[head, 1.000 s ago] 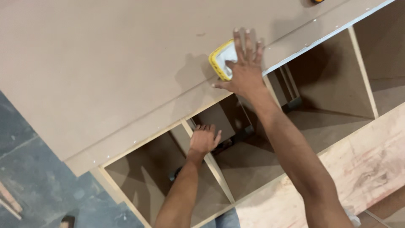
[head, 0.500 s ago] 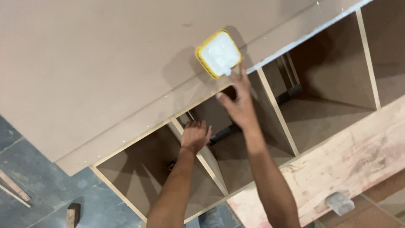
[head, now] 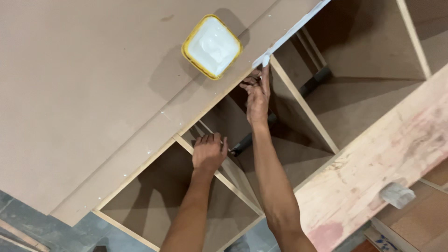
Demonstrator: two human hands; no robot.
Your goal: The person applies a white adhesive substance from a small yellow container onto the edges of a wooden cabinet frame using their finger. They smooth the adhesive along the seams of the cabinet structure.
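Left hand (head: pixel 208 152): clasping the divider panel (head: pixel 224 175), frame centre.
Right hand (head: pixel 257 93): unclenched, fingertip on the white edge strip (head: pixel 291 33), which runs toward the upper right.
Glue tub (head: pixel 211 46): just left of it.

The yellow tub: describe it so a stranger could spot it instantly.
Find the big brown board lying over the open cabinet frame. Near its edge, just above the right hand, sits a square yellow tub of white paste, the only bright-coloured thing there.

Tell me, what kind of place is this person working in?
Most likely a carpentry or furniture workshop. A large unfinished cabinet carcass of bare brown board lies open, an open yellow tub of white paste, perhaps glue, sits on its top panel, and the right hand smears white along the panel's edge.
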